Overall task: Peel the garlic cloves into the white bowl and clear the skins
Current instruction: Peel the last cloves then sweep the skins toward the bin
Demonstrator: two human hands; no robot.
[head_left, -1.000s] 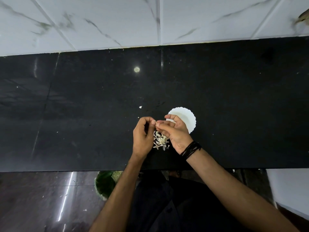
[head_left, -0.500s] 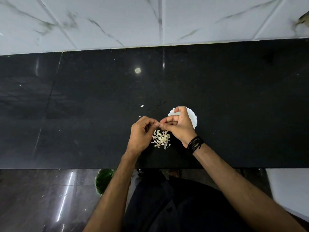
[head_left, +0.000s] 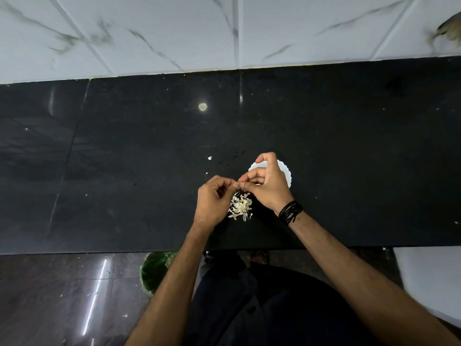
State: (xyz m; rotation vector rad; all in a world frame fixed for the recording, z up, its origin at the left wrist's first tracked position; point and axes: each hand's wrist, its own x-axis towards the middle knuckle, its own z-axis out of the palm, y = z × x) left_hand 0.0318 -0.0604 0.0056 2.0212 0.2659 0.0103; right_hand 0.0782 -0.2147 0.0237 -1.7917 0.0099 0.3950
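Head cam: left hand (head_left: 212,203) & right hand (head_left: 268,186) pinching garlic clove (head_left: 237,186) together at frame center, hovering over skin pile (head_left: 241,206), w/ white bowl (head_left: 284,171) behind right hand.

Both of the person's forearms reach forward from the bottom of the view and draw together at the fingertips. The left hand (head_left: 213,199) shows its back to the camera, its fingers curled inward and its thumb and forefinger pressed together at the tip, pinching something too small to make out. The right hand (head_left: 268,186) meets it from the other side, its thumb and forefinger closed at the same spot, so that the two pinches touch. The other fingers of the right hand are bent, the farthest one arched highest. A band of dark cords (head_left: 290,212) circles the right wrist. Both forearms are bare.
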